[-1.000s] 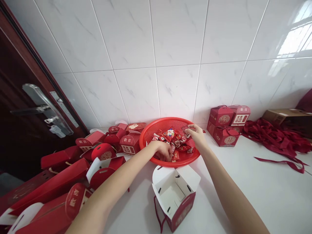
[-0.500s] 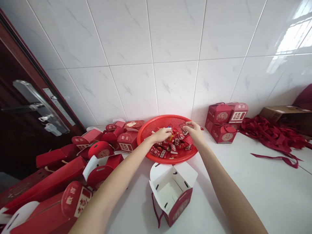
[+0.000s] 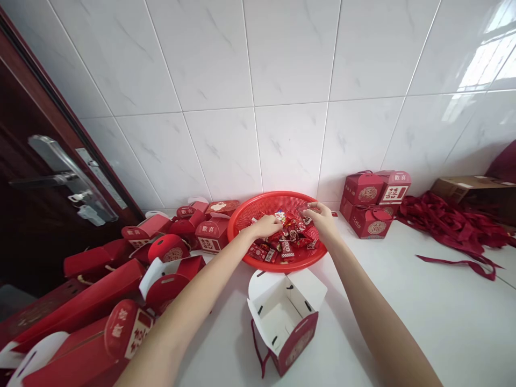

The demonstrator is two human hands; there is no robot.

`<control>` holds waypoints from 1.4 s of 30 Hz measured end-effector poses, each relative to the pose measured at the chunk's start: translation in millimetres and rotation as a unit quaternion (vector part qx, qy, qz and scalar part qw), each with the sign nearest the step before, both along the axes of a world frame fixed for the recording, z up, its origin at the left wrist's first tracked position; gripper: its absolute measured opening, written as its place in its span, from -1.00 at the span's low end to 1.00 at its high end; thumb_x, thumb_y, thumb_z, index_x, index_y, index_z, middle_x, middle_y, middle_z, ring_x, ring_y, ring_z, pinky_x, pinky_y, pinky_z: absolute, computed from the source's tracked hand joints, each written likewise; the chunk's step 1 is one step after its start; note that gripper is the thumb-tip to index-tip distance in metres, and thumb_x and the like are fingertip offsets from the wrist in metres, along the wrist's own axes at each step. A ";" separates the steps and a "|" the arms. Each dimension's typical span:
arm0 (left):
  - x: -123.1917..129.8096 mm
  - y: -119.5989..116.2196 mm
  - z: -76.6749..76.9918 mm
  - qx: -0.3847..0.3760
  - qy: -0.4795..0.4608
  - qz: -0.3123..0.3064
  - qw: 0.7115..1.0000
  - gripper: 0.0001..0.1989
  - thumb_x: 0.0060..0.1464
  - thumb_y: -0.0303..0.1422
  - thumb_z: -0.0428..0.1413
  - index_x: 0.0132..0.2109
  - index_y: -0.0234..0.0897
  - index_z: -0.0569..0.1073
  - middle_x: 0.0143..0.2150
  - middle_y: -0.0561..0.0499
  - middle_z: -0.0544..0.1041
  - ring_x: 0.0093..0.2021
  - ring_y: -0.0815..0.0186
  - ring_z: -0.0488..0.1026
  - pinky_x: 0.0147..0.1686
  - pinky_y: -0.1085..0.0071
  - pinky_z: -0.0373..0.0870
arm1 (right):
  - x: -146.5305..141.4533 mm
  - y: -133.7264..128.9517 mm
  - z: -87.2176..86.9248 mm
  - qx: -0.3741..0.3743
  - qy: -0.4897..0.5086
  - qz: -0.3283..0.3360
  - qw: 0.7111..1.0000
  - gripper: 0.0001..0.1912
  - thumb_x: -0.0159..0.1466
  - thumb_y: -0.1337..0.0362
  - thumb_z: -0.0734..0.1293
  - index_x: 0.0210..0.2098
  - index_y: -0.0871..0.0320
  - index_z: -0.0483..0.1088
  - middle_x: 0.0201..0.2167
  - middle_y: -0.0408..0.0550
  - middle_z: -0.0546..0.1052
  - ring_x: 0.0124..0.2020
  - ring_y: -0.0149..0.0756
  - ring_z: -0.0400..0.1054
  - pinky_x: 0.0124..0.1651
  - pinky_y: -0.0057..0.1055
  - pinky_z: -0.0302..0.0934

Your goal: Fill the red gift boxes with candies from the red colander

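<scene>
A red perforated plastic basket (image 3: 242, 212) holds a heap of wrapped candies (image 3: 287, 248), mostly in red wrappers. My left hand (image 3: 266, 227) reaches over its left side, fingers bent down and together among the candies; what lies under the fingertips is hidden. At the right side of the basket, my right hand (image 3: 320, 217) pinches a wrapped candy (image 3: 302, 209) between thumb and fingers. Between my forearms stands an open gift box (image 3: 296, 344), red outside and white inside, its flaps up and a dark red ribbon (image 3: 258, 349) hanging from its left side.
Many red gift boxes (image 3: 212, 234) crowd the left side, some with open flaps. More closed boxes (image 3: 368, 207) are stacked by the tiled wall at right. Beyond them lie a pile of dark red ribbons (image 3: 447, 220) and a cardboard carton (image 3: 463, 185). A door (image 3: 36, 215) stands at far left.
My left hand has dipped slightly lower into the candies, and its fingers have bent down. My right hand stays nearly in place with its candy. The view has shifted slightly.
</scene>
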State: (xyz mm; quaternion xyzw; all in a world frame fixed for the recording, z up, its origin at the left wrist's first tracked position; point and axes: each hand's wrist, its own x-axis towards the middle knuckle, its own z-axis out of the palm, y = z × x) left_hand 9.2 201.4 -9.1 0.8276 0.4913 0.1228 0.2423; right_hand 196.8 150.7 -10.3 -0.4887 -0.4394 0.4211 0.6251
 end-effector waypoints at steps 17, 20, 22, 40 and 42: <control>1.9 -9.2 -12.6 -0.166 0.040 -0.126 0.977 -0.18 -0.15 -0.50 0.22 0.34 -0.22 0.36 -0.37 0.05 0.64 -0.29 0.18 0.61 -0.31 0.43 0.47 | -1.4 -0.4 -1.7 0.011 0.001 -0.003 1.000 -0.68 -0.12 0.19 0.40 -0.35 0.10 0.36 -0.51 -0.18 0.49 -0.43 -0.27 0.36 -0.36 -0.35 0.18; -0.5 -2.5 -10.5 -0.071 0.021 -0.088 0.993 -0.21 -0.10 -0.57 0.14 0.34 -0.23 0.35 -0.26 0.00 0.64 -0.13 0.15 0.58 -0.13 0.38 0.44 | -1.4 -1.1 -0.2 0.008 0.003 -0.005 1.000 -0.69 -0.12 0.19 0.40 -0.35 0.10 0.36 -0.51 -0.18 0.49 -0.44 -0.28 0.35 -0.37 -0.35 0.17; -2.6 0.3 -8.8 -0.036 0.024 -0.073 0.996 -0.21 -0.10 -0.60 0.11 0.34 -0.22 0.33 -0.21 -0.01 0.63 -0.10 0.15 0.57 -0.08 0.37 0.43 | -1.2 -1.0 0.4 0.007 0.005 -0.004 1.000 -0.68 -0.12 0.19 0.40 -0.35 0.11 0.37 -0.51 -0.18 0.49 -0.44 -0.28 0.34 -0.37 -0.35 0.17; -1.0 1.1 -5.0 -0.032 -0.024 -0.080 0.996 -0.79 -0.12 -0.48 0.25 -0.25 -0.20 0.65 -0.26 -0.02 0.69 -0.13 0.09 0.60 -0.04 0.30 0.45 | 0.5 2.7 -0.8 0.016 0.085 0.027 0.996 -0.69 -0.17 0.23 0.46 -0.42 0.09 0.36 -0.52 -0.18 0.51 -0.46 -0.31 0.34 -0.42 -0.39 0.16; -2.2 1.2 1.9 -0.009 -0.117 -0.065 0.991 -0.73 0.03 -0.38 0.20 -0.09 -0.25 0.63 -0.04 -0.08 0.67 -0.01 0.12 0.58 0.03 0.31 0.45 | 0.3 0.5 3.5 0.021 0.108 0.044 0.993 -0.69 -0.18 0.21 0.48 -0.46 0.09 0.35 -0.49 -0.16 0.53 -0.45 -0.31 0.36 -0.42 -0.39 0.20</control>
